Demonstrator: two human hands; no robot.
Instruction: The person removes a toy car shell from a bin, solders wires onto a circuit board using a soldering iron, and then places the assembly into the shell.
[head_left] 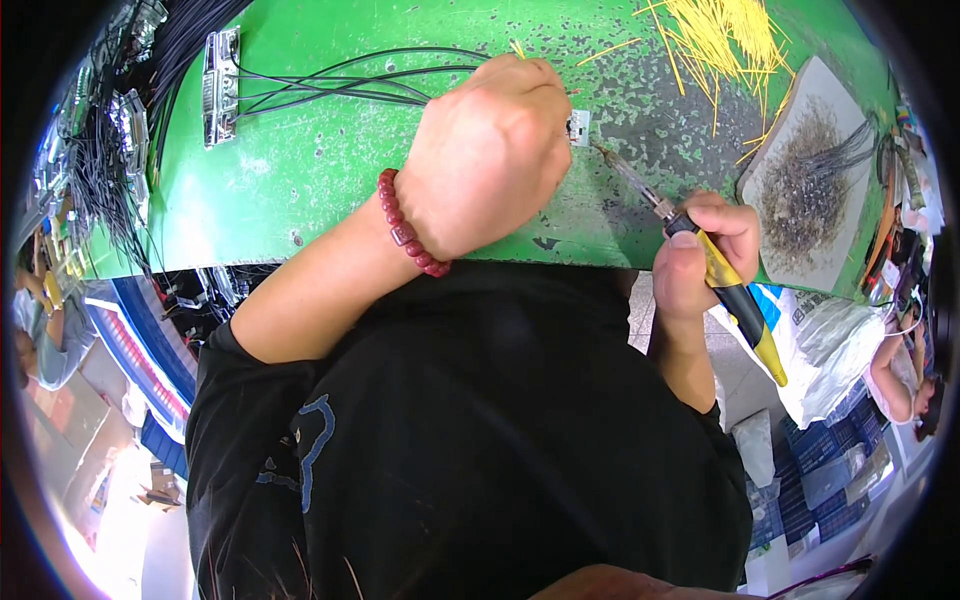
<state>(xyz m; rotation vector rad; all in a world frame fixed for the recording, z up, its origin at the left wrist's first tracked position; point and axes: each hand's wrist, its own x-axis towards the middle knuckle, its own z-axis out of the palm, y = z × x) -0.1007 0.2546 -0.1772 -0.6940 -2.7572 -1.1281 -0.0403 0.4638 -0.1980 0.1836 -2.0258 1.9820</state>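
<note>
My left hand (490, 150), a red bead bracelet (403, 232) at its wrist, is closed with its fingertips mostly hidden beneath it. Several black wires (360, 78) run into it from a clear and silver rectangular module (221, 88) at the left. A small white board-like piece (579, 128) shows just past its right side. My right hand (705, 250) grips a yellow and black soldering iron (735, 293). The iron slants up and left, its tip close beside the white piece; contact cannot be made out.
Loose yellow wires (725, 45) lie at the back right of the worn green table (300, 200). A pale slab (850, 110) with dark residue and thin black strands sits at the right. Black cables and modules (105, 150) crowd the left edge. Other people are visible at both sides.
</note>
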